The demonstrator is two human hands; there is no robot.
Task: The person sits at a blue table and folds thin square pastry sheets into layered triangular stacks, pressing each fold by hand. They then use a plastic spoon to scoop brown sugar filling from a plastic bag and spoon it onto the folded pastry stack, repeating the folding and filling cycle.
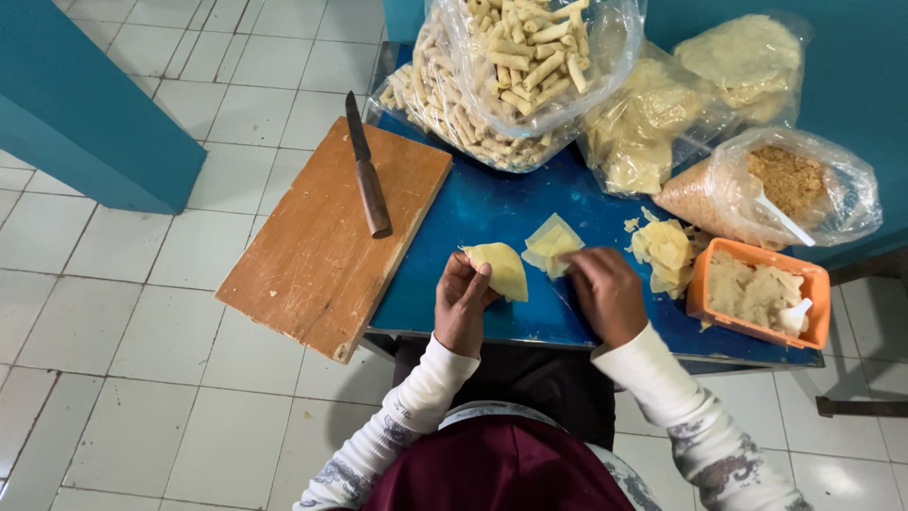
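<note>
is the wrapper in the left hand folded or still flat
Folded. The pale wrapper at the left hand has a curved half-round outline with a doubled edge, unlike the flat square sheets beside the right hand.

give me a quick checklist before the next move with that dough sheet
1. Left hand grips the folded dough sheet: ok.
2. Right hand on the flat wrapper squares: ok.
3. Orange tub of filling within reach, spoon in it: ok.
4. Knife lies on the wooden board, away from both hands: ok.
5. Board sits fully on the blue table: not ok, it overhangs.
6. Filling inside the folded sheet: cannot tell.
</note>
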